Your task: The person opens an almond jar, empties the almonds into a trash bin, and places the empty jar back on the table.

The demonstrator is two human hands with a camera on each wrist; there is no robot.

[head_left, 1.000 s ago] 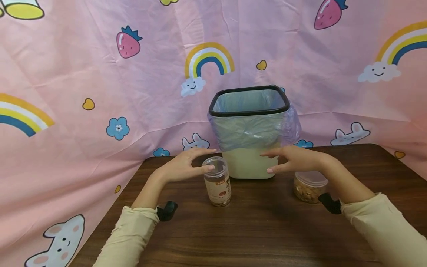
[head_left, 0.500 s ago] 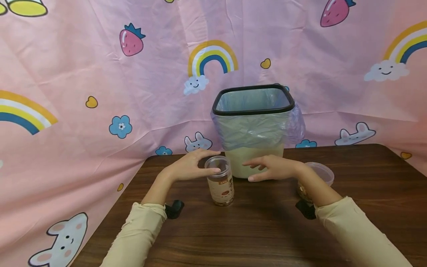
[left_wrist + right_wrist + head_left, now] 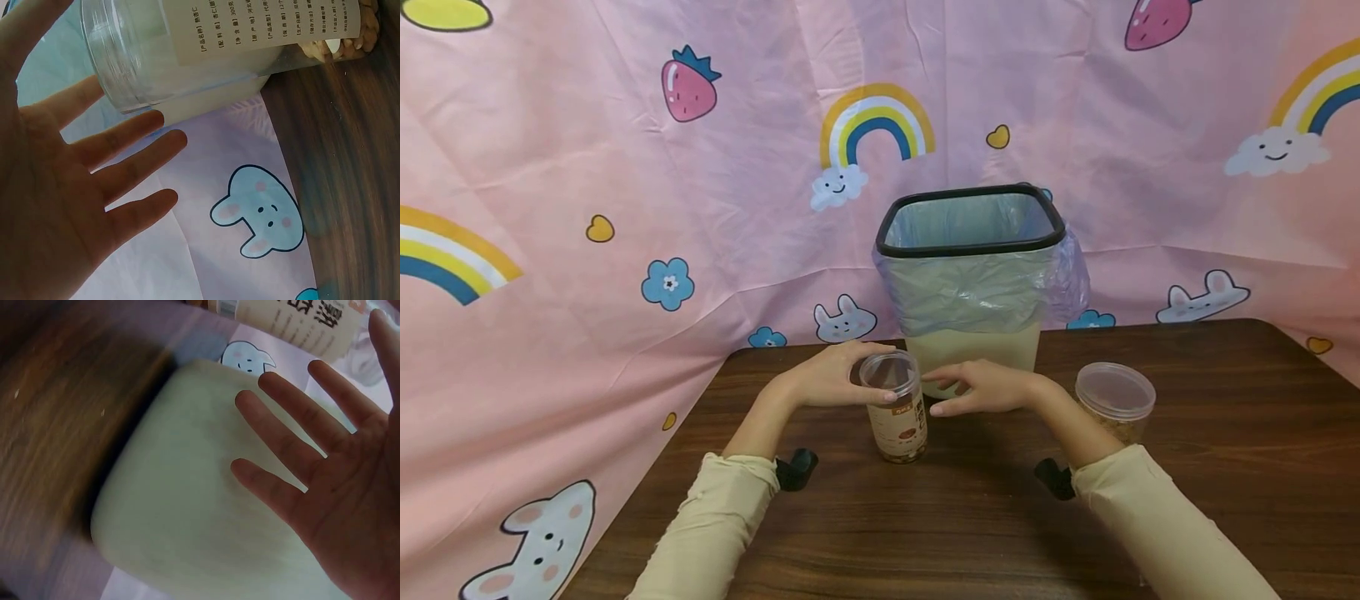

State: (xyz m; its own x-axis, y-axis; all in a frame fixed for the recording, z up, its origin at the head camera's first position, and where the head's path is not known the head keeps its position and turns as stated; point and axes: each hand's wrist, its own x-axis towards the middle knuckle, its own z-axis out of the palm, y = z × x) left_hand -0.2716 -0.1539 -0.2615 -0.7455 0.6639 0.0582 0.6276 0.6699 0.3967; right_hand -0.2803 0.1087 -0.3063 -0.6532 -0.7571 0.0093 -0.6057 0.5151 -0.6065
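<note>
A tall clear plastic jar (image 3: 898, 425) with a cream printed label stands upright on the table, some nuts at its bottom. Around its rim my left hand (image 3: 831, 375) is spread, thumb in front and fingers behind; in the left wrist view the fingers (image 3: 140, 165) are straight and apart, and whether they touch the jar I cannot tell. Just to the jar's right hovers my right hand (image 3: 988, 387), its fingers (image 3: 275, 431) extended and spread, holding nothing. A shorter clear jar (image 3: 1116, 392) of nuts stands farther right, partly hidden by my right forearm.
Behind the hands stands a pale green bin (image 3: 977, 350) with a black rim and a bluish plastic liner. The dark wooden table (image 3: 880, 533) meets a pink patterned cloth (image 3: 737, 208) at its back and left.
My right hand has moved left, from in front of the bin's right side to beside the tall jar. My left hand stays around the jar's rim, nearly still.
</note>
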